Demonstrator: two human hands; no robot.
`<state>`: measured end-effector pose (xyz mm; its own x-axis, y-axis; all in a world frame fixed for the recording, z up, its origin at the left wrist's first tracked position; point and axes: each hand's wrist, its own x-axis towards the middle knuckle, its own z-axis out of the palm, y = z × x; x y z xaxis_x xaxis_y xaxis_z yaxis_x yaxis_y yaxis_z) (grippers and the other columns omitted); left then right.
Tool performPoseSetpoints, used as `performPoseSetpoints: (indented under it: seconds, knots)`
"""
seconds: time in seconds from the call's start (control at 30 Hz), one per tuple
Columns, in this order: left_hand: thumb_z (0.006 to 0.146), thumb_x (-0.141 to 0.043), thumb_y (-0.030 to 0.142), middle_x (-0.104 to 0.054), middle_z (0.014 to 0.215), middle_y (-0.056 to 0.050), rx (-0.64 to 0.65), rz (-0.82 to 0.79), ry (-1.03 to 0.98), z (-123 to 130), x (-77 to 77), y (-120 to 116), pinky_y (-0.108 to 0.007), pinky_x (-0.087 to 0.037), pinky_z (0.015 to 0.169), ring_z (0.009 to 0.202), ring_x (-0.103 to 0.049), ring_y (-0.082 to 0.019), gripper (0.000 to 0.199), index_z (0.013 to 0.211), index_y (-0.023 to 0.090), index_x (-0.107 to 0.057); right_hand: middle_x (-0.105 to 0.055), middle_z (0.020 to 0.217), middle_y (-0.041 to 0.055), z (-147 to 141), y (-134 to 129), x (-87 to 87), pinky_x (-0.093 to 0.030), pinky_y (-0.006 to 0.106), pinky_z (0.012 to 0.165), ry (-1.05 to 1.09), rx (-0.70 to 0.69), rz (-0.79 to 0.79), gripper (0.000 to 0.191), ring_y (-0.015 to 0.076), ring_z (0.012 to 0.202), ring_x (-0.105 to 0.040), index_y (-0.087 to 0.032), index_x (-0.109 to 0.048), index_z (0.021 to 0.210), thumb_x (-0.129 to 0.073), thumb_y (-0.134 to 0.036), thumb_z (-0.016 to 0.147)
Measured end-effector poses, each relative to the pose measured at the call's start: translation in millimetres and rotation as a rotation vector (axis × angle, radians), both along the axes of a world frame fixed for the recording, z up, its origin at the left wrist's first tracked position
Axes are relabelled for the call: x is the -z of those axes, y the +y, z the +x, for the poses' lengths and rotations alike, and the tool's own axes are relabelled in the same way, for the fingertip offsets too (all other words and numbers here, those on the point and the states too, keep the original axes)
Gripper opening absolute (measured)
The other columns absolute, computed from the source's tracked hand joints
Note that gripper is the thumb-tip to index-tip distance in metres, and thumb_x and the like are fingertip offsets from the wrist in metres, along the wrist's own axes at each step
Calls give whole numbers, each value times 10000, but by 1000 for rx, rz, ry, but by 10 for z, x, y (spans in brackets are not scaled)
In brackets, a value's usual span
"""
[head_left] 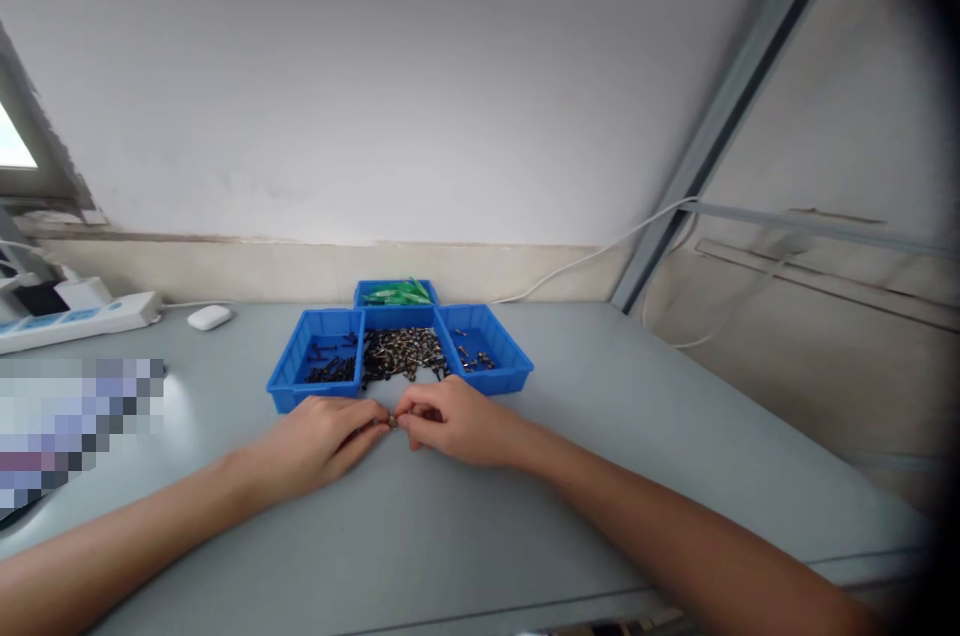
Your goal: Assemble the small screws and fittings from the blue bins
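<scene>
My left hand [330, 441] and my right hand [457, 421] meet fingertip to fingertip just in front of the blue bins. Both pinch one small metallic part [393, 421], too small to make out further. Right behind them is a pile of small dark and brass-coloured metal pieces [405, 352]. The left blue bin [281, 376] holds black screw-like pieces [334, 369]. A few metal pieces [480, 361] lie in the right blue bin [514, 376]. Green items [397, 293] fill the back blue bin [361, 287].
On the grey table [465, 546], a white power strip [112, 314] with plugs and a small white case [209, 317] lie at the left. A pixelated object [60, 426] is nearer. A white cable [577, 266] runs along the wall to a metal post [675, 186].
</scene>
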<state>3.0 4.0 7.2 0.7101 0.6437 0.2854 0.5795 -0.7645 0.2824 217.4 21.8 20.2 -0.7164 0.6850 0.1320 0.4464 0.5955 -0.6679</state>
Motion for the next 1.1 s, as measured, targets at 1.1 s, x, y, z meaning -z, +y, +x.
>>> performPoseSetpoints:
  seconds: [1.1]
  knots:
    - [931,-437,318,-619,699,10,-2,82,-26,8,31,-20,-215,-445,565,612,-595,-121,205,914,187,-593,-652,756,22,11,-7,65,-376,229,610,-210,-68,292,134,135,673,-570,-177,-613,855,-499,-246,865]
